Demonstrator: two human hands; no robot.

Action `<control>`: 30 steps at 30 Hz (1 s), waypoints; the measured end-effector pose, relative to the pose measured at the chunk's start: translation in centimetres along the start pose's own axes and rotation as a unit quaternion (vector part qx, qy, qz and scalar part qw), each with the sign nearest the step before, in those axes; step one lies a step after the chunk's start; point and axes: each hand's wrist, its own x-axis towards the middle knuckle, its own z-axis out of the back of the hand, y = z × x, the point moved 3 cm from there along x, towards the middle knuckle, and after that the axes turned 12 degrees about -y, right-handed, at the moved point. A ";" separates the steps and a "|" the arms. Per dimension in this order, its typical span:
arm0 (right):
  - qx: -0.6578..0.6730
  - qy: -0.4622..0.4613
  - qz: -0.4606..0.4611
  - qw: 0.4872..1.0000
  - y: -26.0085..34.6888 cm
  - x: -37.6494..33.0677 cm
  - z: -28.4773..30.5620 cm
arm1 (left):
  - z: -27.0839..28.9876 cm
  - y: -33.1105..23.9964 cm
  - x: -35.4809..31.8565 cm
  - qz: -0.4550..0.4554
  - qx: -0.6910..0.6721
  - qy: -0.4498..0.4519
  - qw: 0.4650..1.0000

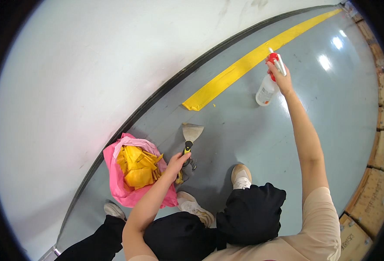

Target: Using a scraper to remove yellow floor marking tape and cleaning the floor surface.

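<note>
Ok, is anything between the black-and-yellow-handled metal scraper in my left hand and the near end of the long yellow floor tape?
Nothing visible blocks the scraper in your left hand: grey floor shows between it and the yellow tape's near end.

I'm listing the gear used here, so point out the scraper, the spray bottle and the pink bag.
Wide-bladed scraper (192, 132), head view: on its metal blade.
Trigger spray bottle (266, 91), head view: on its translucent body.
Pink bag (133, 198), head view: on its near outer wall.
</note>
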 end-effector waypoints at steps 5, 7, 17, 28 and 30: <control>0.050 -0.059 0.018 0.997 -1.2 0.9 2.6 | -0.4 -0.7 -0.3 -0.016 0.021 0.009 1.000; 0.060 -0.059 0.016 0.996 -2.0 0.5 3.1 | -0.6 -0.8 -0.4 -0.018 0.035 0.008 0.999; -0.143 -0.266 0.055 0.952 -7.8 -10.0 5.2 | -5.0 -0.1 -1.4 -0.061 0.034 0.011 0.998; 0.050 0.209 -0.452 0.866 -11.5 -31.4 -8.4 | -10.4 -0.2 -2.2 -0.143 0.244 0.217 0.934; 0.009 0.190 -0.425 0.885 -11.1 -30.7 -6.0 | -9.6 -0.3 -2.3 -0.098 0.270 0.243 0.926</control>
